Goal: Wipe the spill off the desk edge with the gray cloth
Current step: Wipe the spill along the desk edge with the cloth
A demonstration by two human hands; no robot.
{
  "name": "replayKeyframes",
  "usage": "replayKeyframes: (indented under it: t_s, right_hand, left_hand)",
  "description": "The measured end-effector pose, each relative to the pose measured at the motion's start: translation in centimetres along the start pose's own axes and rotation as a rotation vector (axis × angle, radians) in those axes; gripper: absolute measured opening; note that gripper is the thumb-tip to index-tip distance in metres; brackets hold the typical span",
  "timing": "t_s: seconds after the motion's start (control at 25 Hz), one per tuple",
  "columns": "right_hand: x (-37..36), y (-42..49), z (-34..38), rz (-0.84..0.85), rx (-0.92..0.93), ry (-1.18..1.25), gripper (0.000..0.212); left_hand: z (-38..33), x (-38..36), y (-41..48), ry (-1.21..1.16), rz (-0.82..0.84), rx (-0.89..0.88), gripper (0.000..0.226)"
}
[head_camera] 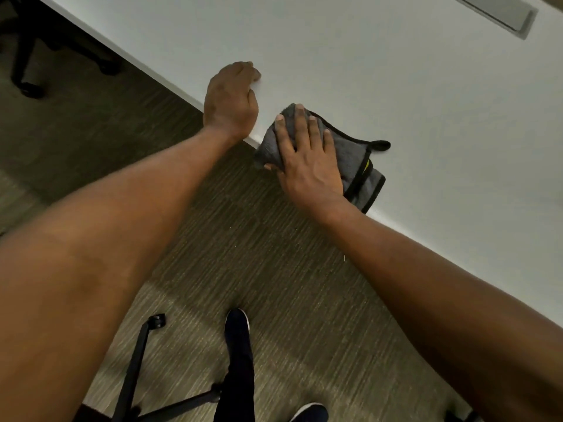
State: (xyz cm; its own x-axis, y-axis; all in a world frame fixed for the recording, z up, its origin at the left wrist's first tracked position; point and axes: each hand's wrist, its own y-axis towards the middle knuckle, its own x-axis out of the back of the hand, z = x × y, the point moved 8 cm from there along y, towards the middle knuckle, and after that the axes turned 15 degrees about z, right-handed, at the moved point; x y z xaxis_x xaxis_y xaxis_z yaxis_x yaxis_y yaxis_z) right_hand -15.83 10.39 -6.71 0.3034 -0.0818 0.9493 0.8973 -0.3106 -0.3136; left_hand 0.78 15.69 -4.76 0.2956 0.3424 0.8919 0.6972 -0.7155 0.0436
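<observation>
A folded gray cloth (359, 175) with black trim and a hanging loop lies on the white desk (396, 86), its left end wrapped over the desk's near edge. My right hand (307, 156) presses flat on the cloth, fingers spread on top and thumb under the edge. My left hand (231, 99) rests on the desk edge just left of the cloth, fingers curled down onto the top, holding nothing. No spill is visible on the surface.
A gray cable cover (502, 13) is set into the desk at the far right. Below the desk is carpet, with a black chair base (143, 370) near my feet and another chair base (27, 71) at the upper left.
</observation>
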Motion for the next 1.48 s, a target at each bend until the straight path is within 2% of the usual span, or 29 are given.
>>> replayKeyframes:
  t_s: [0.12,0.2,0.44,0.68,0.8,0.92,1.16,1.24,1.32,1.48]
  right_hand:
    - [-1.5,-4.3,-3.9,0.02,-0.012,0.012,0.08]
    - [-2.6,-7.5,-6.8,0.027,-0.027,0.008,0.081]
    - [-6.2,-17.8,-16.0,0.002,-0.082,-0.006,0.084]
    - [-9.9,-27.5,-24.4,-0.041,-0.194,0.005,0.084]
    - [-10.8,-29.8,-26.3,-0.06,-0.18,0.009,0.08]
    - [-11.1,-30.5,-26.8,-0.066,-0.161,0.017,0.079]
    - [-11.6,-31.3,-27.3,-0.138,-0.151,0.054,0.078]
    - [-12.1,-32.3,-27.8,-0.194,-0.226,0.168,0.083]
    - [-13.2,-33.4,-27.7,-0.254,-0.322,0.458,0.086]
    - [-14.0,-34.4,-26.3,-0.526,-0.505,1.039,0.086]
  left_hand:
    - [-1.2,-0.6,-0.8,0.03,0.01,0.058,0.043]
    - [-4.3,-1.9,-2.4,0.063,0.001,0.069,0.043]
    - [-19.2,-8.8,-8.9,0.126,0.069,-0.169,0.047]
    - [-29.1,-13.5,-13.0,0.134,0.165,-0.275,0.046]
    - [-33.0,-15.1,-14.3,0.148,0.214,-0.328,0.046]
    - [-35.4,-16.4,-15.3,0.169,0.227,-0.37,0.045]
    - [-35.1,-17.0,-15.1,0.213,0.216,-0.332,0.047]
    - [-35.1,-17.1,-15.1,0.221,0.213,-0.33,0.047]
    - [-35.1,-17.2,-15.1,0.22,0.208,-0.329,0.047]
    - [-35.2,-17.3,-15.1,0.23,0.195,-0.329,0.046]
